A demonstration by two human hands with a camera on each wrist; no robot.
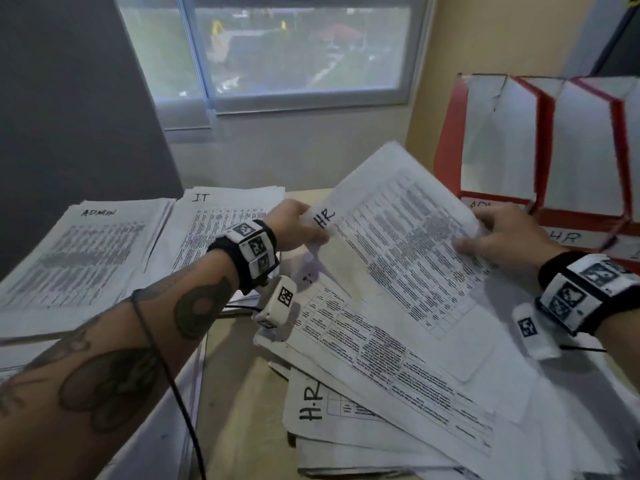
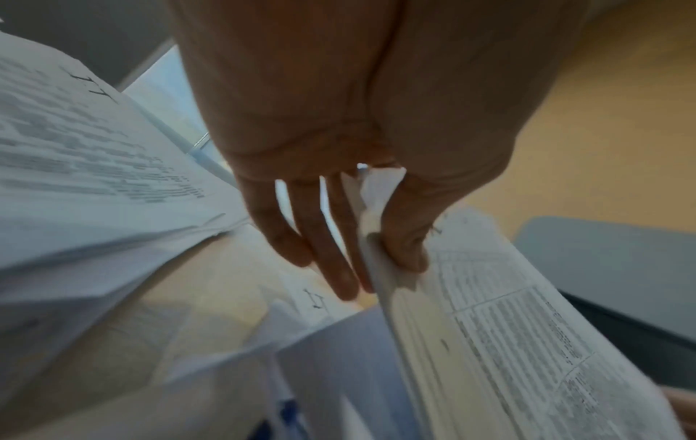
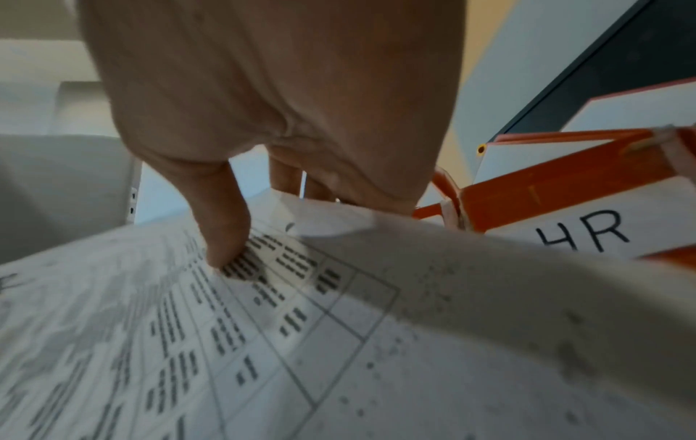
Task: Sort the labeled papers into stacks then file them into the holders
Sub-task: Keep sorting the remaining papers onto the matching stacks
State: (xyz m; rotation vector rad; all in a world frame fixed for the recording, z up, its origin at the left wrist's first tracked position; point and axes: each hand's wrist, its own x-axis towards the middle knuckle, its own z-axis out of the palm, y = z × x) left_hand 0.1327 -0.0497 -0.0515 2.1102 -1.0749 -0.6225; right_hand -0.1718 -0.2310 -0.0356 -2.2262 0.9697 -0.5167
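Note:
A printed sheet marked HR [image 1: 408, 237] is lifted above the desk, tilted, and held at both ends. My left hand [image 1: 298, 223] pinches its near-left edge by the HR label, thumb on top [image 2: 406, 247] and fingers beneath. My right hand [image 1: 502, 233] grips the far-right edge, thumb [image 3: 226, 238] pressing the printed face, fingers behind. Under the sheet lies a loose heap of papers [image 1: 398, 375], one marked H.R [image 1: 311, 403]. An ADMIN stack [image 1: 79, 258] and an IT stack [image 1: 221, 223] lie at the left. Red-and-white holders [image 1: 540, 150] stand at the right, one labelled HR [image 3: 591, 232].
The wooden desk [image 1: 242, 393] shows between the stacks and the heap. A window [image 1: 277, 50] is behind the desk, a dark panel [image 1: 69, 116] at the left and a yellowish wall [image 1: 502, 36] behind the holders. A black cable [image 1: 162, 358] runs along my left forearm.

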